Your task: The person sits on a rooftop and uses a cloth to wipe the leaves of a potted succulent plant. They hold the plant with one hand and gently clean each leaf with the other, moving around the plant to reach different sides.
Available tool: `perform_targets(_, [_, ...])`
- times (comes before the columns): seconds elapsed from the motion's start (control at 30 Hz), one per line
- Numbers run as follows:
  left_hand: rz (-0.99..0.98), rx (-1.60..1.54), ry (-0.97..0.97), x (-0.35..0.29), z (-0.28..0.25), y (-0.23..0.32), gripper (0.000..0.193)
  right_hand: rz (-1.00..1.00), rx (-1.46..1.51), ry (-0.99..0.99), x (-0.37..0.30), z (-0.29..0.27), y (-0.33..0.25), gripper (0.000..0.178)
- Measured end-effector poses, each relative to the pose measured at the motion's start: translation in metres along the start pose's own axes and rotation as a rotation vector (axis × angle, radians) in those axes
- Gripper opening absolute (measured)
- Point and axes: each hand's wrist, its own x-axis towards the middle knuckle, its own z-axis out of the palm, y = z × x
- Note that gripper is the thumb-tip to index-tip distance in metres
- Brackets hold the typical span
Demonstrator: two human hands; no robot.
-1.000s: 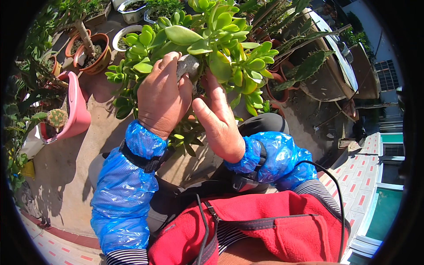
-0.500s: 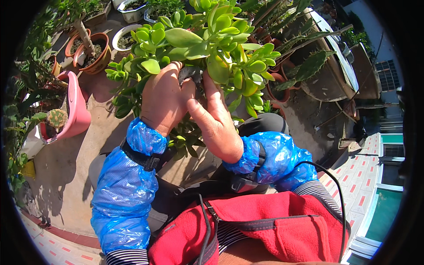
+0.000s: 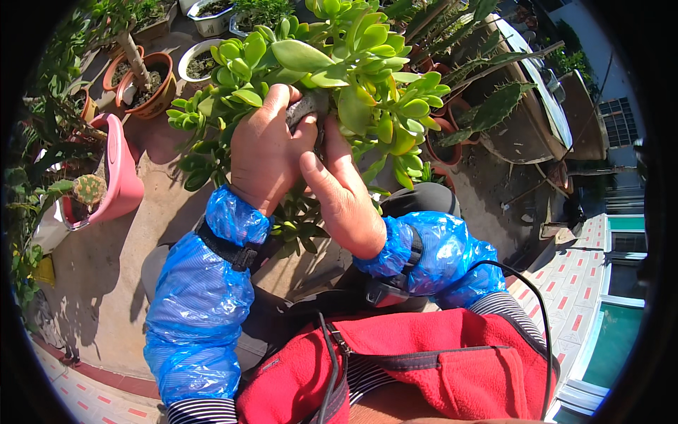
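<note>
A bushy green succulent [image 3: 300, 56] with thick rounded leaves stands in front of me. My left hand [image 3: 268, 152] is at its middle, thumb and fingers closed on a grey, cloth-like piece [image 3: 308, 106] pressed in among the leaves. Close on its right, my right hand [image 3: 347, 198] reaches up under the leaves with its thumb standing off to the left. The ends of its fingers are hidden behind the grey piece and the foliage, so what they grip is not visible. Blue plastic sleeve covers [image 3: 201, 311] and black wrist straps are on both forearms.
On the left stand a pink planter [image 3: 126, 173] with a small cactus and an orange pot [image 3: 161, 102] with a woody stem. White pots [image 3: 212, 25] are at the back. Spiny cactus pads [image 3: 498, 109] stretch out at right. A black cable [image 3: 540, 304] hangs beside my right arm.
My left hand has shifted slightly, its fingers lower against the leaves, and more of the grey piece shows. The leaves around it have moved a little. My right hand is nearly still.
</note>
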Motion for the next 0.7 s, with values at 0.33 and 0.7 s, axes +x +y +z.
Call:
perform_targets(0.33, [0.086, 0.117, 0.105, -0.001, -0.002, 0.006, 0.024, -0.091, 0.05, 0.027, 0.002, 0.005, 0.001, 0.085])
perform_targets(0.7, [0.324, 0.465, -0.038, -0.003, -0.009, 0.002, 0.017, -0.005, -0.004, 0.024, -0.001, 0.005, 0.003, 0.083])
